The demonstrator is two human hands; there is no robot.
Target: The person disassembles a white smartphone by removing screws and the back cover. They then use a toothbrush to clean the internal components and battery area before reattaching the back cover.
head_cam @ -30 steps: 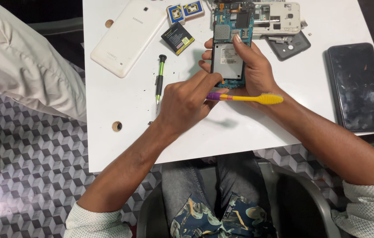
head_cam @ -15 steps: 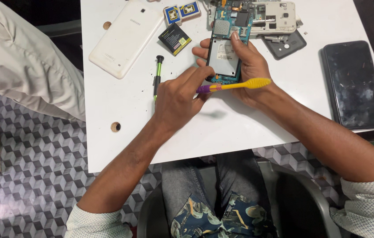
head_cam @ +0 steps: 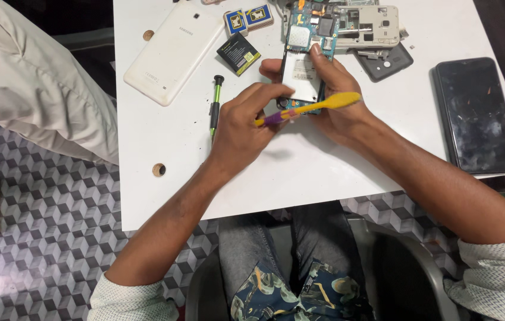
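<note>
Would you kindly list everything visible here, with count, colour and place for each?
Table: one, white, with round holes near its left edge.
Opened phone body: one, blue board with a pale metal plate, held over the table's middle.
Brush-like tool: one, yellow with a purple end, across both hands.
Screwdriver: one, green and black, lying left of the hands.
Tablet: one, white, back up, upper left.
Battery: one, black and yellow, beside the tablet.
Small cards: two, blue and yellow, top edge.
Phone frame: one, beige, top right of centre.
Back cover: one, dark grey, under the frame.
Phone: one, black, screen up, right side.
Cushion: one, cream, left.
Floor: grey cube pattern.
Left hand: grips the tool.
Right hand: holds the phone body.
</note>
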